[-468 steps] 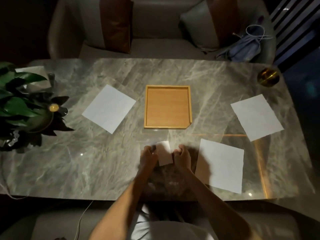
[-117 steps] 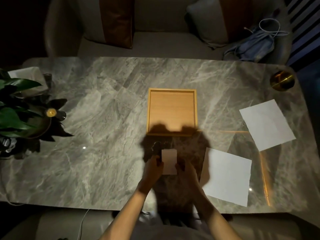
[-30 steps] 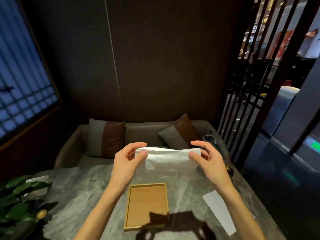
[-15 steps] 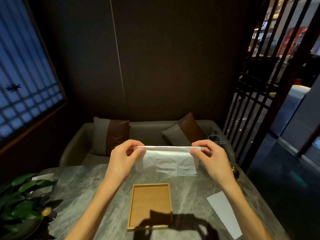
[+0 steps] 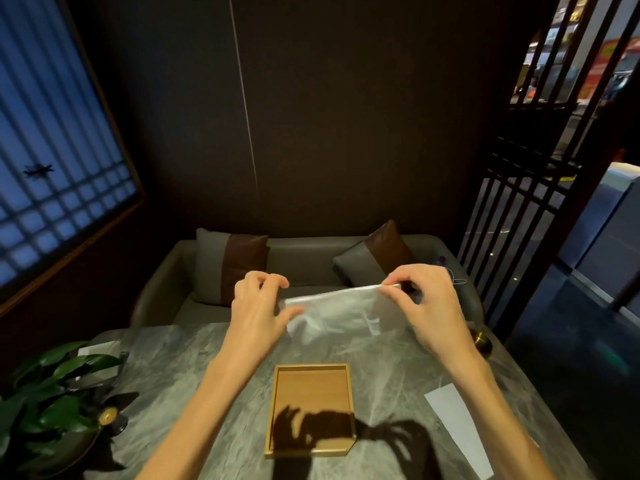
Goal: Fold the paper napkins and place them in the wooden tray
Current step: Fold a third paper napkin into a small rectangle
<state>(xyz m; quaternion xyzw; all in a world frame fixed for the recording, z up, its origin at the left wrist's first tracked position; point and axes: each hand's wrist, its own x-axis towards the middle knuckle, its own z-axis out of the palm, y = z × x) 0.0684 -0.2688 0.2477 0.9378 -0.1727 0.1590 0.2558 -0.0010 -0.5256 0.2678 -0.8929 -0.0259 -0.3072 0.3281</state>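
I hold a white paper napkin (image 5: pixel 341 313) in the air above the far side of the marble table (image 5: pixel 194 368). My right hand (image 5: pixel 427 303) pinches its upper right corner between thumb and fingertips. My left hand (image 5: pixel 258 306) is at the napkin's left end, thumb against the paper and the other fingers curled above it. The napkin's top edge slopes down to the left and the sheet hangs crumpled below. Nearer to me, the square wooden tray (image 5: pixel 311 366) lies on the table with nothing in it, the shadows of my hands across it.
A flat white napkin (image 5: pixel 457 434) lies on the table at the right. A potted plant (image 5: pixel 52 396) stands at the left edge and a small brass pot (image 5: pixel 483 341) at the far right corner. A sofa (image 5: pixel 301 261) with two cushions is behind the table.
The napkin's top edge was level and is now tilted, left end lower. My left fingers have lifted off the top edge and my hands have spread slightly apart.
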